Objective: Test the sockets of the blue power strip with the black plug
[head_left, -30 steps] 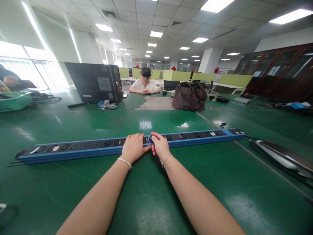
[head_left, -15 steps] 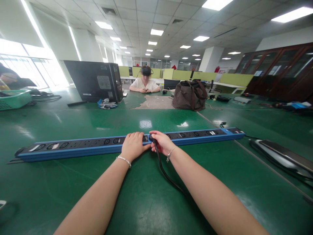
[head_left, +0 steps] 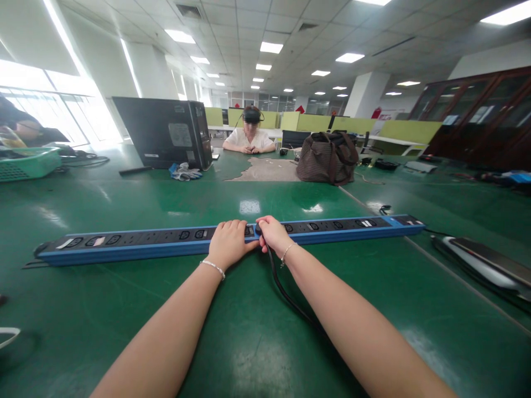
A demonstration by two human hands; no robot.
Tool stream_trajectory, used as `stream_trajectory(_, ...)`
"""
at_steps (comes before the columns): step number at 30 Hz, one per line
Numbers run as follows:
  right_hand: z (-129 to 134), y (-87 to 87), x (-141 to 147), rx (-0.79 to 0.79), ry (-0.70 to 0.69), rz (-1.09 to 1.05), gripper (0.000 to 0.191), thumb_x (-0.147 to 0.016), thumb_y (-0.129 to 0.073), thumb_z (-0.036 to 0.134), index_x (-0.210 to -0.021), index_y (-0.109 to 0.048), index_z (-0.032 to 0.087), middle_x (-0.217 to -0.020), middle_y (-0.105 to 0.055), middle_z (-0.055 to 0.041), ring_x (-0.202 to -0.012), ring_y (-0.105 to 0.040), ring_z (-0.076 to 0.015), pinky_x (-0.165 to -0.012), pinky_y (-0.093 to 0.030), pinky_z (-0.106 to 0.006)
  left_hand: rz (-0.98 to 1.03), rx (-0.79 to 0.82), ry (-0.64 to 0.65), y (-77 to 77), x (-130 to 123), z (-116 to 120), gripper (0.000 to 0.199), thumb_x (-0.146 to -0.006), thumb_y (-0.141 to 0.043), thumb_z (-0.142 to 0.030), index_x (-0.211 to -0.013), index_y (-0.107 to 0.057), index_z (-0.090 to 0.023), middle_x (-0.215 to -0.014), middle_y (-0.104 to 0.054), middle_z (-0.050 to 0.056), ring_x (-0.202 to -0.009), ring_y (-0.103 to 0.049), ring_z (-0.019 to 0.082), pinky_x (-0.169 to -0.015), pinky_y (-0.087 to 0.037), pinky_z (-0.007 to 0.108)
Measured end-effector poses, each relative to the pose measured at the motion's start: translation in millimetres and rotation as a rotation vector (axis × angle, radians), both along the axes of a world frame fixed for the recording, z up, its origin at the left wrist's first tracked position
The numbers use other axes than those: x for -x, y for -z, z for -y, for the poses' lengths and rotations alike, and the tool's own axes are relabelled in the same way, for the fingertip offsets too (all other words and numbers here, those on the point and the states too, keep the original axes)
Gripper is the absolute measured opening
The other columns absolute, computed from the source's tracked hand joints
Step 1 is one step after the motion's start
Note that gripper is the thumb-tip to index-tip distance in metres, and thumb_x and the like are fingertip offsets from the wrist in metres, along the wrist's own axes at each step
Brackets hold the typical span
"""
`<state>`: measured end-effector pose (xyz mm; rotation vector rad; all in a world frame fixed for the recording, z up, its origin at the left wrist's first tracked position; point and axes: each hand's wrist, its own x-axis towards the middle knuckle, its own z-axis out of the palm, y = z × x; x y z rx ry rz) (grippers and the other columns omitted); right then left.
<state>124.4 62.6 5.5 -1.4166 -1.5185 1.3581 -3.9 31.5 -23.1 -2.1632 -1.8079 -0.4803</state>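
Observation:
A long blue power strip (head_left: 145, 252) with a black socket face lies across the green table (head_left: 136, 309). My left hand (head_left: 228, 240) is closed over the strip left of its middle, fingers on top and thumb along the near side. Just right of it, my right hand (head_left: 274, 235) pinches a black plug (head_left: 259, 228) at the strip's top face. From that plug a black cable (head_left: 286, 296) curves down toward me and passes under my right forearm. My fingers hide whether the plug is fully seated in a socket.
A dark computer case (head_left: 166, 132) stands at the back left, gloves (head_left: 185, 172) beside it. A green basket (head_left: 31, 164) is at far left, a brown bag (head_left: 326, 160) at back right. Across the table sits a person (head_left: 249, 138). A black-and-silver device (head_left: 485, 260) lies right.
The whole view has shifted slightly, so things appear a little further right. Both hands keep their places on the strip and the plug.

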Motion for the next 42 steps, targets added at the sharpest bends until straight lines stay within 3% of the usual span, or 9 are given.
stream_trajectory(8,3,6.3,2,0.003,0.039,-0.107,0.025,-0.089,-0.034,0.028,-0.107,-0.047,0.017,-0.029,-0.039,0.0107,-0.02,-0.036,-0.0077,-0.027,-0.025,-0.013,0.012,-0.003,-0.006,0.4,-1,0,0.054,-0.076,-0.046,-0.057,-0.111,-0.052,-0.016,-0.104,-0.06,0.012,-0.101,-0.052,0.026,-0.089,-0.033,0.038)
stream_trajectory(14,5,11.9,4,0.034,0.087,-0.256,0.024,-0.088,-0.034,0.026,-0.106,-0.046,0.017,-0.034,-0.047,0.0076,-0.025,-0.044,-0.0091,-0.028,-0.029,-0.012,0.006,-0.025,0.001,2.3,0,-2,0.05,-0.079,-0.045,-0.053,-0.11,-0.052,-0.015,-0.103,-0.06,0.012,-0.101,-0.053,0.026,-0.088,-0.033,0.037)
stream_trajectory(23,2,21.4,1,0.034,0.051,-0.376,0.026,-0.084,-0.038,0.027,-0.106,-0.047,0.017,-0.039,-0.052,0.0067,-0.028,-0.048,-0.0095,-0.028,-0.03,-0.013,0.004,-0.007,-0.014,1.0,0,-1,0.047,-0.078,-0.047,-0.051,-0.11,-0.052,-0.016,-0.102,-0.061,0.012,-0.1,-0.053,0.025,-0.088,-0.034,0.038)
stream_trajectory(27,4,22.7,1,-0.014,0.069,-0.408,0.026,-0.082,-0.042,0.03,-0.103,-0.049,0.016,-0.037,-0.05,0.0077,-0.025,-0.042,-0.0077,-0.027,-0.027,-0.013,0.015,-0.006,-0.015,0.2,0,-1,0.049,-0.078,-0.046,-0.054,-0.109,-0.053,-0.017,-0.102,-0.061,0.011,-0.1,-0.054,0.025,-0.089,-0.034,0.037)
stream_trajectory(31,6,20.3,2,-0.054,0.106,-0.391,0.026,-0.081,-0.042,0.031,-0.099,-0.052,0.015,-0.031,-0.041,0.0109,-0.022,-0.034,-0.006,-0.026,-0.024,-0.013,0.022,-0.004,-0.012,-0.1,0,-1,0.051,-0.076,-0.048,-0.056,-0.108,-0.053,-0.017,-0.102,-0.061,0.01,-0.1,-0.054,0.025,-0.089,-0.034,0.037)
stream_trajectory(38,9,17.9,4,-0.043,0.125,-0.37,0.025,-0.081,-0.042,0.03,-0.098,-0.052,0.015,-0.03,-0.038,0.0118,-0.022,-0.032,-0.0056,-0.026,-0.021,-0.013,0.017,-0.009,-0.013,0.1,0,-3,0.053,-0.074,-0.049,-0.058,-0.107,-0.053,-0.016,-0.101,-0.062,0.01,-0.097,-0.055,0.026,-0.087,-0.035,0.037)
stream_trajectory(42,16,-8.8,-2,-0.131,0.05,-0.421,0.03,-0.082,-0.042,0.037,-0.102,-0.051,0.016,-0.031,-0.037,0.0125,-0.023,-0.031,-0.005,-0.027,-0.021,-0.014,0.035,-0.002,-0.014,0.0,0,-2,0.056,-0.073,-0.049,-0.06,-0.108,-0.053,-0.016,-0.101,-0.061,0.01,-0.098,-0.054,0.026,-0.087,-0.035,0.038)
